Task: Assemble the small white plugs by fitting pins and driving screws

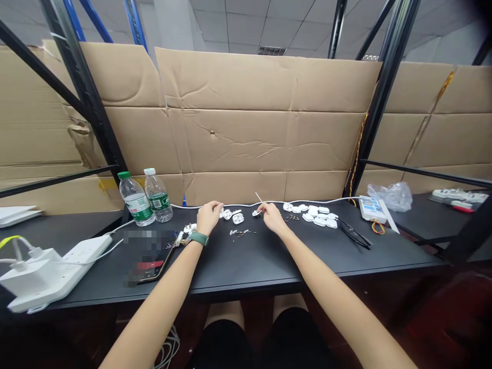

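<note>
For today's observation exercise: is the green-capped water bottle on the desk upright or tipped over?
Upright. The green-capped bottle stands on its base on the black desk, cap on top, beside a white-capped bottle.

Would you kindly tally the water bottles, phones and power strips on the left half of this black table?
Water bottles: 2
Phone: 1
Power strip: 1
Total: 4

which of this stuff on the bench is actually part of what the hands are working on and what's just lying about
In hand: left hand by the white plug halves; right hand pinching a small white piece; loose screws; pile of white shells.
Lying about: water bottles, power strip, phone, black tool, plastic bag.
</note>
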`<state>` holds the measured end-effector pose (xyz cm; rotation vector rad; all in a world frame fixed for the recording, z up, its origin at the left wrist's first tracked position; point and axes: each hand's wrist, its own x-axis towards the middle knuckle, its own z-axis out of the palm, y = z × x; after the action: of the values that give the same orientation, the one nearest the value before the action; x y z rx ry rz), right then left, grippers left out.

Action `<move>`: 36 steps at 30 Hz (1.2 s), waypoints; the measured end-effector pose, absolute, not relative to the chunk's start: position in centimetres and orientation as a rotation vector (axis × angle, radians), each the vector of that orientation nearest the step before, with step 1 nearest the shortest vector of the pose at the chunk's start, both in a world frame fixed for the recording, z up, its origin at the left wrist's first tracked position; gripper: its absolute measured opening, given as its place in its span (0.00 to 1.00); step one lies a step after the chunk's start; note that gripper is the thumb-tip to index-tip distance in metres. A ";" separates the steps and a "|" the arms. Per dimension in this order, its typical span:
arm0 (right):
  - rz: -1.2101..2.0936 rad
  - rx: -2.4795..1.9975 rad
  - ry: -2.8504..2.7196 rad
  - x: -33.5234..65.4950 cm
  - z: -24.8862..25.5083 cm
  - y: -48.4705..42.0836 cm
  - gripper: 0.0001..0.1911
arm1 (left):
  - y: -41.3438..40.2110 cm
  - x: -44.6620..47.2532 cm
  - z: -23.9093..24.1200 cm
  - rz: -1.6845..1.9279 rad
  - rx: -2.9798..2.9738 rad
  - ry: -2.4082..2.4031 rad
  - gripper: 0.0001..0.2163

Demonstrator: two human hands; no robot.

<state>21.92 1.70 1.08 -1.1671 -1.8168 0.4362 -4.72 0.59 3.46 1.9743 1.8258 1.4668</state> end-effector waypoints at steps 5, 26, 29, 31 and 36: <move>0.476 -1.277 -1.751 22.1 1.1 2.0 0.22 | 0.1 -4.0 3.7 1.324 1.697 1.463 0.20; 0.651 -1.018 -1.908 20.9 1.5 1.0 0.05 | -2.0 -1.2 4.3 0.977 1.834 0.929 0.28; 0.529 -1.024 -1.994 20.9 1.6 0.5 0.07 | -1.4 -1.6 4.3 1.140 1.777 0.999 0.29; 0.482 -0.966 -2.067 20.7 1.7 0.0 0.12 | -0.9 -2.1 4.1 1.304 1.696 1.071 0.30; 0.433 -0.765 -2.317 19.8 1.4 -1.2 0.10 | 0.6 -4.0 3.4 1.622 1.595 1.473 0.27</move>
<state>19.77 -1.15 1.37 -0.7655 -2.3172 0.4330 -3.98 0.57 3.40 1.5948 1.4732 1.6220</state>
